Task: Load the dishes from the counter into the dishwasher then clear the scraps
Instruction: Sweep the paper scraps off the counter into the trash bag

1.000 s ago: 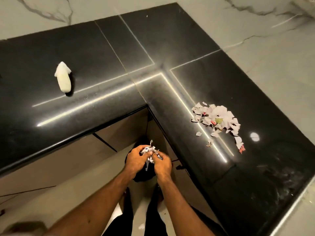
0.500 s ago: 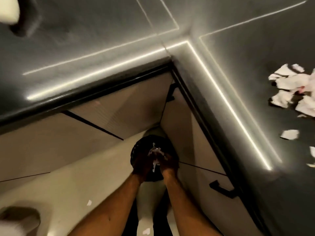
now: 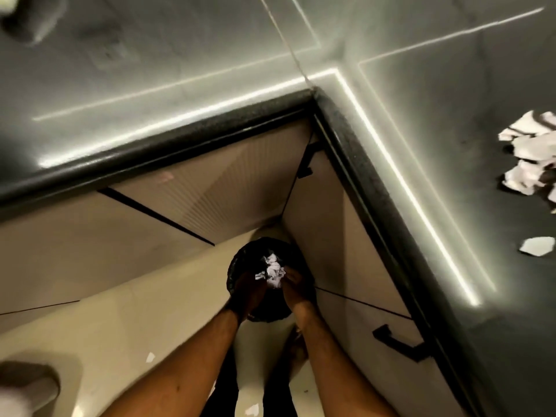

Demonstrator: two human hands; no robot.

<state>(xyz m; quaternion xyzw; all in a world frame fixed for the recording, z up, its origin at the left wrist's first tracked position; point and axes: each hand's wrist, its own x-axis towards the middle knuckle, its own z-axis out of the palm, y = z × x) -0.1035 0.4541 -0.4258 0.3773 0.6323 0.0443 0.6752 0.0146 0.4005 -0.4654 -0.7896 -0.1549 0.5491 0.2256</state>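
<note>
Fingers curled on both: left hand and right hand cup a crumpled white paper scrap wad between them, directly over the round black-lined bin in the cabinet corner. More torn white paper scraps lie far right on the glossy black stone counter.

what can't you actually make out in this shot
All in the head view:
- Inside of the bin: hidden by the left hand, the right hand and the scraps they hold over it.
- Scrap pile: cut off by the right edge, so its extent is unknown.
- White thing at top left: cut off by the corner and blurred.
- Pale shape at bottom left: too blurred to name.
</note>
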